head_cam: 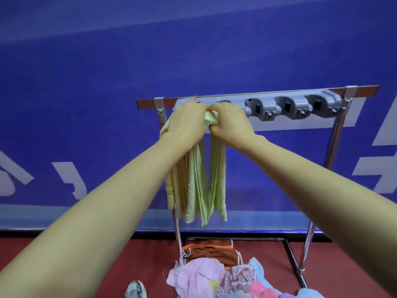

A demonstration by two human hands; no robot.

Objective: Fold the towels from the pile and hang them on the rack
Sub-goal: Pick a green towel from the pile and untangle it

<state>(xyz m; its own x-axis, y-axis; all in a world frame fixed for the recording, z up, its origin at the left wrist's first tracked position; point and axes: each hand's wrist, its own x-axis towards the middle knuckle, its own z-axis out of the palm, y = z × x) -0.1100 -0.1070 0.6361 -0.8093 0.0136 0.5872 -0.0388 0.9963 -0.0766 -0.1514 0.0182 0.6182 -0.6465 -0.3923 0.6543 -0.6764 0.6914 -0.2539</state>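
Both arms stretched forward, left hand [187,121] and right hand [229,123] side by side, fingers clamped on the folded pale-green terry towel [218,179], with grey plastic rack clips [300,106] vacant right of them.

The towel [194,183] hangs at the rack's [336,136] left end; the pile [214,278] lies on the floor [154,259] below it; a shoe [135,289] sits left of the pile.

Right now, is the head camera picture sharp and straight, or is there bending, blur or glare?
Head view: wide-angle bending stretches the corners; the rack bar runs tilted; green towel, left hand and right hand look sharp; faint glints on the chrome post; lighting even, no hard shadows.
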